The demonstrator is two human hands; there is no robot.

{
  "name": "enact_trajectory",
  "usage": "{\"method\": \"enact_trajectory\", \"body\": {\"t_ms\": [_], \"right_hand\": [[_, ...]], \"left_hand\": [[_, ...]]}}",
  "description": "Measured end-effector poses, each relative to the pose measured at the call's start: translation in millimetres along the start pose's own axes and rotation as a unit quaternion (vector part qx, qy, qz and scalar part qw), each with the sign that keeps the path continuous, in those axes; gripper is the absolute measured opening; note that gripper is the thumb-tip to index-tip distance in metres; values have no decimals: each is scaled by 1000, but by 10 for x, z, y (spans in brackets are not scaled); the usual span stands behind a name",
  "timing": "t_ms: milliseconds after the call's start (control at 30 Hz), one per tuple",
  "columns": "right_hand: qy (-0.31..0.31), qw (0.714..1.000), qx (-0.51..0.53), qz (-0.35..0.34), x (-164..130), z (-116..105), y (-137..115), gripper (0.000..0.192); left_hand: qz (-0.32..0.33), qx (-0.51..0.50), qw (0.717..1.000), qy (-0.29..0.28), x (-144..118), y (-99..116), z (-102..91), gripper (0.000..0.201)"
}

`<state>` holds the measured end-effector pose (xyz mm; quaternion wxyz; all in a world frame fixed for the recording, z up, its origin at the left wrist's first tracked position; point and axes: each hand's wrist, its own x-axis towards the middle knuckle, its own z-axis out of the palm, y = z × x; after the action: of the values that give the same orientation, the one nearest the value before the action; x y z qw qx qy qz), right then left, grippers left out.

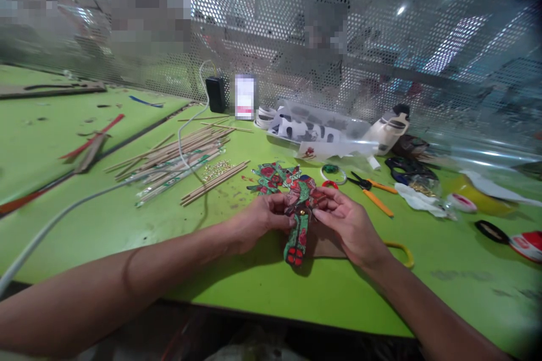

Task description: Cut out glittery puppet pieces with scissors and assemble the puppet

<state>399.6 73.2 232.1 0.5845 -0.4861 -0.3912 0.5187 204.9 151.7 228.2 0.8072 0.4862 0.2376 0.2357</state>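
Observation:
Both my hands hold a flat painted puppet piece, red and green with dark outlines, just above the green table. My left hand grips its left edge with thumb and fingers. My right hand pinches its right edge near a small brass stud. More painted puppet parts lie flat on the table just beyond my hands.
Bamboo sticks and small brass studs lie to the left, crossed by a white cable. Orange-handled pliers, tape rings, scissors and plastic bags sit to the right. A perforated metal screen backs the table.

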Motion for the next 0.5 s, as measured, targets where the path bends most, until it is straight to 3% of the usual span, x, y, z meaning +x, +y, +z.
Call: {"method": "enact_trajectory", "body": {"t_ms": [500], "right_hand": [[3,1000,-7,5,0,31,-17,49]], "left_hand": [[12,9,1000,8,-7,24,13,20]]}}
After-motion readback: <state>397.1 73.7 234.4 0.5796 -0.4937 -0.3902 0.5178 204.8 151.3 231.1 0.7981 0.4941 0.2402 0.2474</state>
